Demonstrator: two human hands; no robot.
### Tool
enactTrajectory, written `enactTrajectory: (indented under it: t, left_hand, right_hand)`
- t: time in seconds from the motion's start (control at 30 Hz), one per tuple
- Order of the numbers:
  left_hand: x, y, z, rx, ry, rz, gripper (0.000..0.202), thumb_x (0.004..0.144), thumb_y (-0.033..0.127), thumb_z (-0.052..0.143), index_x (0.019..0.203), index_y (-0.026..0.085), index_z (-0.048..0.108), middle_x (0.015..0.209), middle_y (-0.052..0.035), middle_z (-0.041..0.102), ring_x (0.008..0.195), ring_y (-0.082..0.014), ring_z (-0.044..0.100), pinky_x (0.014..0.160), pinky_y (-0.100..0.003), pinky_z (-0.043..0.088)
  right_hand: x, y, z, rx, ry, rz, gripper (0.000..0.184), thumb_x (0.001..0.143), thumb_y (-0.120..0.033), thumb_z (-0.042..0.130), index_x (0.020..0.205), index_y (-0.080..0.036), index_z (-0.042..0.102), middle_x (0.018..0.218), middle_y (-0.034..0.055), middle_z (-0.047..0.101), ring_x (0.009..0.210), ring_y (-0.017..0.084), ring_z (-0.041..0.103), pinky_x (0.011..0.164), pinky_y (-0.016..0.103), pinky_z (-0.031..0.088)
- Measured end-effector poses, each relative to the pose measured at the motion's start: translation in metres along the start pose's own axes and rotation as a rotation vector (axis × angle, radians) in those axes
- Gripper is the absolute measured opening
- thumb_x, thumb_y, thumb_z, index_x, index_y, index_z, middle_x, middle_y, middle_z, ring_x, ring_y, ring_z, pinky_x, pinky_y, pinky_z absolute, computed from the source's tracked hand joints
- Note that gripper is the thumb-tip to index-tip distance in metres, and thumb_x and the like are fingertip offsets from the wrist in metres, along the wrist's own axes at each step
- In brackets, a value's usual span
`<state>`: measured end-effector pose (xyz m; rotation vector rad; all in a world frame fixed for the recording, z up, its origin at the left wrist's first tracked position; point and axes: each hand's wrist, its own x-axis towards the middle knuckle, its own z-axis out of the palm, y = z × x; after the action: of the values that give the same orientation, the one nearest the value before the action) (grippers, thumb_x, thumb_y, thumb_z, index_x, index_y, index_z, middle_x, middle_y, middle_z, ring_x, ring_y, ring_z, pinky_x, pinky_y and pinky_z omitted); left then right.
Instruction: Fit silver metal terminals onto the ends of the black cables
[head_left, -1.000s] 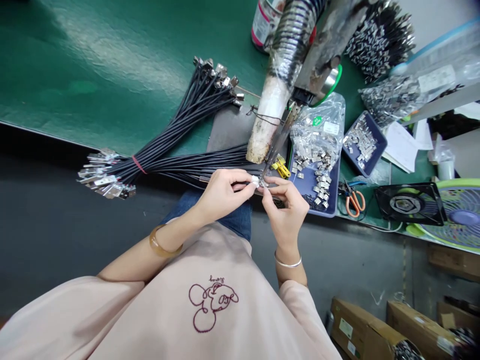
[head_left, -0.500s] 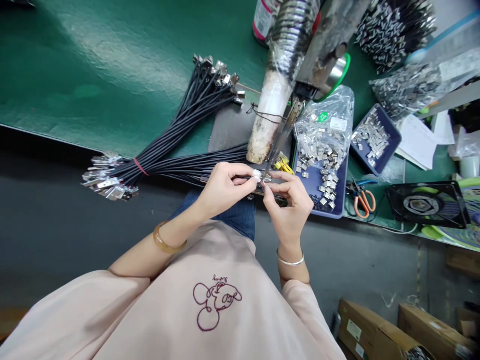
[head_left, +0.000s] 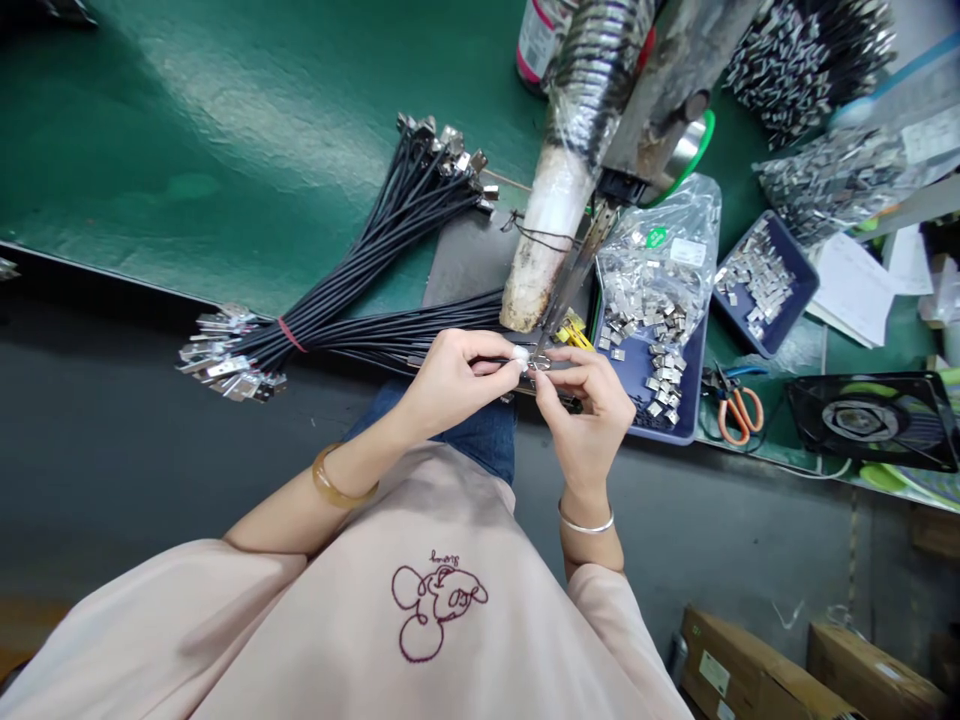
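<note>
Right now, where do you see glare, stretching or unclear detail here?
Head view: pale glare on the green table; bright highlights on the silvery hose; the fan near the right edge looks stretched; the piece at the fingers is too tiny to make out.

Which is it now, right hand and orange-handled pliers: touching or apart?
Apart. The head view shows it: the right-hand end of the blue tray lies between the right hand and the pliers.

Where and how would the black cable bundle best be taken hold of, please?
Probably at the red band, from the person's side: there the black cable bundle gathers narrow, before fanning into metal connectors one way and forking the other. Its connector end juts off the table, leaving that side open.
</note>
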<state>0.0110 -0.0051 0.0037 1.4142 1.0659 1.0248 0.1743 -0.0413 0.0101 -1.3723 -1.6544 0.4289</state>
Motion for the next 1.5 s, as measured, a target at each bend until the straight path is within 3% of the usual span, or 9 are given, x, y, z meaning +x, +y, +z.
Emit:
enactTrajectory:
  t: [0.13, 0.33, 0.57, 1.0, 1.17, 1.5]
  left_hand:
    - [0.002, 0.003, -0.001, -0.053, -0.009, -0.032, 0.015, 0.074, 0.019, 0.063, 0.07, 0.01, 0.075, 0.058, 0.0016, 0.051, 0.051, -0.0053, 0.032, 0.046, -0.02, 0.025]
    - [0.001, 0.0, 0.0, -0.058, -0.079, -0.095, 0.018, 0.076, 0.019, 0.062, 0.075, 0.009, 0.078, 0.062, 0.0002, 0.059, 0.053, -0.0051, 0.038, 0.047, -0.018, 0.028]
    - [0.0, 0.001, 0.0, -0.072, -0.064, -0.119, 0.018, 0.076, 0.02, 0.063, 0.071, 0.009, 0.076, 0.063, -0.0011, 0.061, 0.055, -0.0071, 0.044, 0.05, -0.019, 0.033]
    - [-0.002, -0.001, -0.005, 0.036, -0.041, -0.006, 0.021, 0.08, 0.02, 0.062, 0.063, 0.012, 0.072, 0.057, 0.0028, 0.039, 0.054, -0.0076, 0.031, 0.05, -0.024, 0.023]
    - [-0.002, -0.004, -0.003, 0.038, -0.047, -0.043, 0.017, 0.08, 0.019, 0.062, 0.076, 0.012, 0.077, 0.06, 0.0023, 0.046, 0.055, -0.0075, 0.034, 0.051, -0.024, 0.025]
    - [-0.001, -0.003, -0.002, 0.043, -0.014, 0.038, 0.02, 0.079, 0.017, 0.064, 0.061, 0.011, 0.07, 0.057, 0.0031, 0.04, 0.054, -0.0069, 0.032, 0.051, -0.024, 0.024]
  right_hand:
    - [-0.001, 0.0, -0.002, -0.034, -0.014, -0.006, 0.007, 0.087, -0.019, 0.07, 0.08, -0.022, 0.068, 0.098, 0.0037, 0.073, 0.093, 0.017, 0.072, 0.079, 0.033, 0.063]
    - [-0.006, 0.006, -0.003, 0.089, -0.048, 0.078, 0.009, 0.088, -0.019, 0.067, 0.08, -0.021, 0.062, 0.101, 0.0045, 0.072, 0.088, 0.016, 0.073, 0.071, 0.028, 0.063]
    - [-0.003, 0.004, -0.001, 0.041, -0.022, 0.03, 0.008, 0.086, -0.019, 0.069, 0.08, -0.021, 0.065, 0.098, 0.0034, 0.074, 0.089, 0.015, 0.073, 0.069, 0.026, 0.062]
    - [0.002, -0.003, -0.003, -0.011, -0.037, -0.004, 0.009, 0.086, -0.017, 0.07, 0.079, -0.022, 0.067, 0.1, 0.0026, 0.076, 0.093, 0.016, 0.074, 0.068, 0.025, 0.063]
    - [0.0, -0.001, -0.004, 0.019, -0.068, 0.022, 0.009, 0.087, -0.016, 0.068, 0.08, -0.021, 0.065, 0.101, 0.0025, 0.076, 0.09, 0.015, 0.074, 0.071, 0.026, 0.064]
    - [0.005, -0.007, -0.006, 0.006, -0.061, -0.004, 0.009, 0.085, -0.015, 0.069, 0.079, -0.021, 0.068, 0.1, 0.0027, 0.076, 0.094, 0.016, 0.073, 0.07, 0.025, 0.063]
